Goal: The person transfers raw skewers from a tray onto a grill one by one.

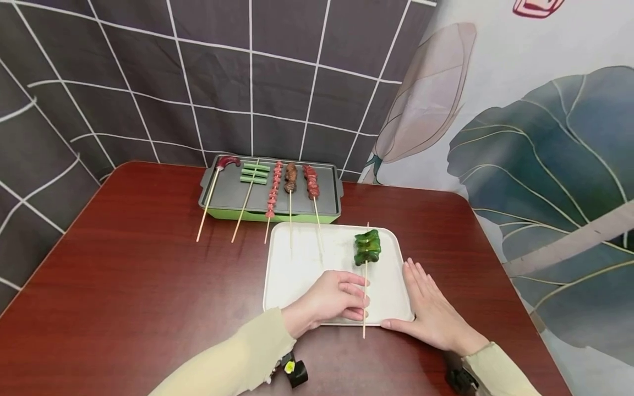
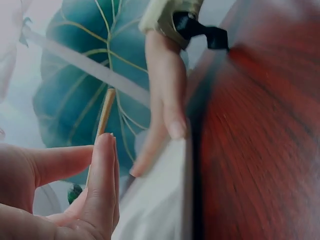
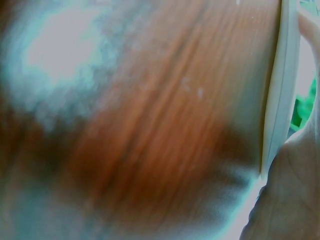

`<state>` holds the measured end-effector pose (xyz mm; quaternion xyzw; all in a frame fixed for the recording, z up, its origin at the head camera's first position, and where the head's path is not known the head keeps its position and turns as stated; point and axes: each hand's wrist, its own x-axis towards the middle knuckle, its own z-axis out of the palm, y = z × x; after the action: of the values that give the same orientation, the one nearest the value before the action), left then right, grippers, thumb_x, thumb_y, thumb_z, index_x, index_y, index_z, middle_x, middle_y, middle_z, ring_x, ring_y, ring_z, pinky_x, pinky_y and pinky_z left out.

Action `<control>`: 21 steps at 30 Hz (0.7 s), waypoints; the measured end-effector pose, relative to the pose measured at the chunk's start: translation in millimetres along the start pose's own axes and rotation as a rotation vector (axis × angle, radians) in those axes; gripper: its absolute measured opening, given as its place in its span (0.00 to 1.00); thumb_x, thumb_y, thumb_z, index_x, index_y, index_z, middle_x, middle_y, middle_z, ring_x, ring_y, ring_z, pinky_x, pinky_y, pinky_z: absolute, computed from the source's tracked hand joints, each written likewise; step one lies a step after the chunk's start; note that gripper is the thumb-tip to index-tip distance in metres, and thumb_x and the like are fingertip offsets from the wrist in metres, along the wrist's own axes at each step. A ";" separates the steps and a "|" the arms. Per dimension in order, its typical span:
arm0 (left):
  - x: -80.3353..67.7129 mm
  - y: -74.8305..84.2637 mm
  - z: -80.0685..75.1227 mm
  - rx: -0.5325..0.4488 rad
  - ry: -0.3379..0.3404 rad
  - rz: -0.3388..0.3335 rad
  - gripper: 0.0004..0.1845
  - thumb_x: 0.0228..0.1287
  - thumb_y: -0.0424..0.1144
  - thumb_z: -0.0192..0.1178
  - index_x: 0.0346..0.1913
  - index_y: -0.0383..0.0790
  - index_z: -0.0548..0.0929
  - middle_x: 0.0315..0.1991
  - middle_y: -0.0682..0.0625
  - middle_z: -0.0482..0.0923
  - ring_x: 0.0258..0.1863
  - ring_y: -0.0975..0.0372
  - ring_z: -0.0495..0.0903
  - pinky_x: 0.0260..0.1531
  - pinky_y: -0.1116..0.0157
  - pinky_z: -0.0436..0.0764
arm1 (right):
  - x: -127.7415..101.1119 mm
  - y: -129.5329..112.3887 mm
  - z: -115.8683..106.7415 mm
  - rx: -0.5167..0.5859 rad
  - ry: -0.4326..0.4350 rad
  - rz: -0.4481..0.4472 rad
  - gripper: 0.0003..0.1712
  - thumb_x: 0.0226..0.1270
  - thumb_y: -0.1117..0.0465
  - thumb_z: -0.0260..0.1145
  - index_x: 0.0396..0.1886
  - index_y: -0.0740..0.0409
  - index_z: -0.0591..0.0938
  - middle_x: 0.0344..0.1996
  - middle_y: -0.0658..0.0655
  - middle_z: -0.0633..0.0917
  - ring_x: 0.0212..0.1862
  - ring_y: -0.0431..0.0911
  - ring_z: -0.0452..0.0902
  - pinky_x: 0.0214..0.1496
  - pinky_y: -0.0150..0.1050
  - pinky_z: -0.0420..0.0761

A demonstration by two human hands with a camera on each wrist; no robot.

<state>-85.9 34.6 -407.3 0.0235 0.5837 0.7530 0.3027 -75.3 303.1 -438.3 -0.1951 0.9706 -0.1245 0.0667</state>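
In the head view my left hand point(image 1: 342, 297) pinches the bare stick of a green pepper skewer point(image 1: 367, 247) over the white tray point(image 1: 302, 286). The pepper pieces point away from me, and the stick's lower end passes the tray's near edge. The left wrist view shows the stick point(image 2: 105, 112) between thumb and fingers. My right hand point(image 1: 436, 316), its fingers straight and thumb spread, rests against the tray's near right corner. In the right wrist view part of that hand point(image 3: 290, 185) lies along the tray's rim point(image 3: 280, 90).
Behind the tray stands a grey grill pan point(image 1: 230, 192) on a green base. Across it lie a dark red curled skewer point(image 1: 228, 161), a green-stick skewer point(image 1: 255, 174), a pink-piece skewer point(image 1: 274, 190), a brown meat skewer point(image 1: 290, 179) and a red meat skewer point(image 1: 311, 181).
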 end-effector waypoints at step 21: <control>-12.3 73.0 -28.6 0.127 0.009 0.151 0.24 0.62 0.23 0.67 0.61 0.25 0.77 0.40 0.40 0.83 0.31 0.56 0.87 0.38 0.59 0.90 | -0.6 -0.6 0.1 -0.004 -0.003 0.002 0.73 0.56 0.21 0.64 0.81 0.69 0.47 0.80 0.68 0.49 0.79 0.63 0.41 0.78 0.62 0.52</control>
<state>-118.3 -6.0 -347.3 0.0833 0.6281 0.7353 0.2405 -74.5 302.7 -438.2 -0.1945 0.9709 -0.1220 0.0679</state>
